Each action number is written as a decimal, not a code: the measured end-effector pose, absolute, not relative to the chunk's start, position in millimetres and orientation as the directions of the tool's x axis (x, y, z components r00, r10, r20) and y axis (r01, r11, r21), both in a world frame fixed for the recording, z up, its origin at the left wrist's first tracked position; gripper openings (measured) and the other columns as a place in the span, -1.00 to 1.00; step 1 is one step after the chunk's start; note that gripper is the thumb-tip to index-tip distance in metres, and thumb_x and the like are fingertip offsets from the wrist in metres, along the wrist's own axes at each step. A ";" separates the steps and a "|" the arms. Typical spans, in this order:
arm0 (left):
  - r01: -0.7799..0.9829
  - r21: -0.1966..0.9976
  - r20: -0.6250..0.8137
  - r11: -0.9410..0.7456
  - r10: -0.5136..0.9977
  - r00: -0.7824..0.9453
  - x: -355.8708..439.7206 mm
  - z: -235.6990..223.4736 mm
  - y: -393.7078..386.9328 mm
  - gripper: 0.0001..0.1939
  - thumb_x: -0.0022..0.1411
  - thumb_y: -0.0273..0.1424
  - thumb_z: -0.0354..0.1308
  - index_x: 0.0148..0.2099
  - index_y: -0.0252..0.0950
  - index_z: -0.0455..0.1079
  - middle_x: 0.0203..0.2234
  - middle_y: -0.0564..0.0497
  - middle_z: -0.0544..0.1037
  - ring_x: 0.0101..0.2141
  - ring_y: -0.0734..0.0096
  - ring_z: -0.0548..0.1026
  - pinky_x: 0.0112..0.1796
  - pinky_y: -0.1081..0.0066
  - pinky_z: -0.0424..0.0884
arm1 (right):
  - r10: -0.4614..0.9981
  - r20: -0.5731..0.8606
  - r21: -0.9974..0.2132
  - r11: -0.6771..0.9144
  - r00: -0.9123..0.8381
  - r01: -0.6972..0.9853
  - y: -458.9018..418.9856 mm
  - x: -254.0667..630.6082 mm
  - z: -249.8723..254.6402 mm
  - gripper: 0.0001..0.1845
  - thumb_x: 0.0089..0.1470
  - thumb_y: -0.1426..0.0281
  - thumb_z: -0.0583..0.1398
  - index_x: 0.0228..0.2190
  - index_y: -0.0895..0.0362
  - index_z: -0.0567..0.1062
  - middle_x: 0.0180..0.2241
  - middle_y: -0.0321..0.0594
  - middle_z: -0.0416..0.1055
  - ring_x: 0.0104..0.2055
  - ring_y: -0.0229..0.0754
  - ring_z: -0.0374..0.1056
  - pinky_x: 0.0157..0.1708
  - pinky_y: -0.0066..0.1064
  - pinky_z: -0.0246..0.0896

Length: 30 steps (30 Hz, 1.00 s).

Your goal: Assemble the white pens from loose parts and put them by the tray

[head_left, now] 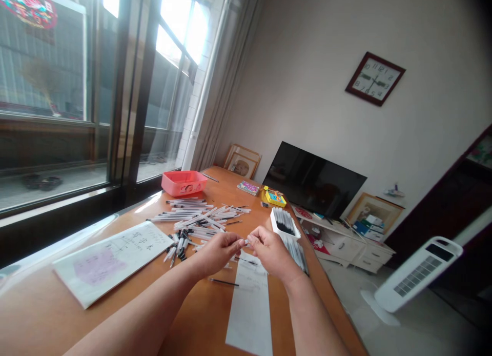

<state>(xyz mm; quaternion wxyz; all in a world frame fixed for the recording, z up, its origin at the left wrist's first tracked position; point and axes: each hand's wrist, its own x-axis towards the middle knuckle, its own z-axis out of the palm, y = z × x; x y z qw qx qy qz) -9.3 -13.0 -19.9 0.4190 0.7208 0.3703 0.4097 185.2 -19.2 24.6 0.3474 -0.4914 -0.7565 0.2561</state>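
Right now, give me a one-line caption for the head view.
Left hand and right hand hold a pen part over scattered pens on a wooden table.

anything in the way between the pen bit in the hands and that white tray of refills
Nothing visible does. The pen piece, pinched between the left hand and right hand, has only orange tabletop between it and the white tray.

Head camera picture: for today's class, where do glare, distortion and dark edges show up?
In the head view, daylight blows out the window, glare streaks the near edge of the wooden table, the wall clock looks tilted and stretched by the wide lens, and the corners darken.
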 end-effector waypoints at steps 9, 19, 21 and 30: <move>0.299 0.823 0.332 -0.482 0.837 0.436 2.6 -28.9 -19.4 -0.68 0.28 -0.14 0.13 -0.33 -0.30 0.46 -0.53 0.09 0.38 -0.44 0.43 0.27 -0.40 0.45 0.18 | 0.934 0.345 -0.771 0.336 -0.089 0.541 -34.3 194.9 -15.5 -0.50 0.24 -0.05 0.12 -0.52 0.07 0.33 -0.59 -0.32 0.33 -0.52 -0.21 0.22 -0.50 -0.40 0.08; 0.258 0.846 0.321 -0.466 0.832 0.452 9.5 -32.5 -22.3 -0.66 0.29 -0.13 0.15 -0.22 -0.32 0.52 -0.42 0.03 0.52 -0.38 0.39 0.36 -0.34 0.44 0.26 | 0.939 0.292 -0.783 0.344 -0.183 0.519 -45.4 204.8 -12.0 -0.53 0.33 0.00 0.04 -0.46 0.07 0.36 -0.51 -0.30 0.40 -0.46 -0.21 0.31 -0.45 -0.42 0.13; 0.250 0.867 0.281 -0.430 0.838 0.468 8.5 -30.5 -23.7 -0.60 0.31 -0.08 0.11 -0.22 -0.32 0.53 -0.40 0.00 0.55 -0.37 0.36 0.40 -0.33 0.43 0.29 | 0.932 0.313 -0.781 0.361 -0.180 0.510 -46.3 205.8 -9.8 -0.54 0.32 0.02 0.06 -0.46 0.08 0.36 -0.52 -0.31 0.39 -0.46 -0.23 0.29 -0.44 -0.43 0.12; 0.273 0.878 0.227 -0.394 0.843 0.487 6.1 -28.5 -25.3 -0.54 0.31 0.01 0.08 -0.27 -0.31 0.50 -0.44 -0.02 0.55 -0.38 0.35 0.44 -0.33 0.42 0.32 | 0.951 0.300 -0.851 0.305 -0.082 0.428 -44.0 200.6 -11.3 -0.54 0.26 0.03 0.12 -0.53 0.08 0.33 -0.57 -0.35 0.34 -0.52 -0.26 0.21 -0.50 -0.44 0.07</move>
